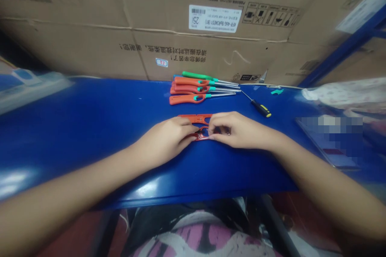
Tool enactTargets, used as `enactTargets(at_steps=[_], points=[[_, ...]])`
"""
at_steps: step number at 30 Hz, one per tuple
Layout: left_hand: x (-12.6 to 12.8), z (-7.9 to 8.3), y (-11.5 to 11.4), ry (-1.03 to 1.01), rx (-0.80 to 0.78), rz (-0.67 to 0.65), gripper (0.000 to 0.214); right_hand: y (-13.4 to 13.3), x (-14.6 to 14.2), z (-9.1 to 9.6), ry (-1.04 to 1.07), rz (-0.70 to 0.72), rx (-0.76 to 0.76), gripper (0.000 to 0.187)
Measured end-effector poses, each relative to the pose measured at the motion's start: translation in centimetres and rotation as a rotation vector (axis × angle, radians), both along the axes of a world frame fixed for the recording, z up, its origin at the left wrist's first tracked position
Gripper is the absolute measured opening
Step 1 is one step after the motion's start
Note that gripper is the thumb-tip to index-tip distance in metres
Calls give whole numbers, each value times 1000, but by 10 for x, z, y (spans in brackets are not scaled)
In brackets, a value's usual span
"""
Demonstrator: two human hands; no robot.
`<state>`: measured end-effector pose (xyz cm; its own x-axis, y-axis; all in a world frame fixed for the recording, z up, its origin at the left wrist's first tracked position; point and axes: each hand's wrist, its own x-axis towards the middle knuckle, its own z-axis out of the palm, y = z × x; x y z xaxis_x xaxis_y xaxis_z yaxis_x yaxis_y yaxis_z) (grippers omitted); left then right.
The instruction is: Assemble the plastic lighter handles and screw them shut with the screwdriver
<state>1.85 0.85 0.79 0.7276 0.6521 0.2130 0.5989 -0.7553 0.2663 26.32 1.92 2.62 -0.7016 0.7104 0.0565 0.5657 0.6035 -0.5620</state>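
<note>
My left hand [170,138] is closed on an orange-red lighter casing half [205,138], its thumb and fingers pinching the end left of the finger loop. At the loop's right side, my right hand [241,130] is closed with its fingertips together on the same casing; any small part between them is hidden. Just behind lies another orange casing half [197,119], partly covered by both hands. Farther back, several long-necked lighters [187,99] with orange, red or green handles and metal tubes lie in a stack.
A screwdriver [261,108] with a black and yellow handle lies right of the lighters. Near it is a small green piece [276,92]. A cardboard box [169,16] walls off the back of the blue table [90,128]. A flat, partly pixelated object [340,156] lies at right.
</note>
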Motion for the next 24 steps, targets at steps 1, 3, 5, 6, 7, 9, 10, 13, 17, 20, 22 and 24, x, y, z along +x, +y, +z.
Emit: enactTargets(at_steps=[1, 3, 5, 6, 7, 9, 10, 13, 17, 20, 22, 24], points=[[0, -1, 0, -23, -17, -7, 24, 1, 2, 2, -23, 41, -31, 4], [0, -1, 1, -55, -39, -18, 29, 2, 6, 3, -52, 72, -70, 3], [1, -1, 0, -70, -52, -33, 31, 2, 7, 3, -60, 62, -75, 2], [1, -1, -1, -77, -59, -40, 32, 2, 7, 3, -57, 58, -75, 2], [1, -1, -1, -85, -69, -46, 32, 2, 6, 3, -53, 56, -76, 2], [2, 0, -3, -98, -108, -41, 33, 3, 6, 3, -47, 54, -75, 3], [2, 1, -3, -103, -130, -33, 33, 3, 6, 2, -46, 55, -76, 3], [3, 1, -5, -112, -186, -28, 30, 4, 7, 2, -51, 74, -72, 6], [4, -1, -5, -132, -213, -79, 19, 6, 8, 1, -57, 137, -36, 8], [4, -3, -3, -150, -228, -100, 16, 6, 7, -1, -40, 173, 5, 12], [4, -4, -2, -161, -228, -100, 16, 6, 6, -2, -36, 179, 17, 13], [4, -4, -2, -168, -221, -98, 17, 6, 6, -4, -38, 172, 21, 13]])
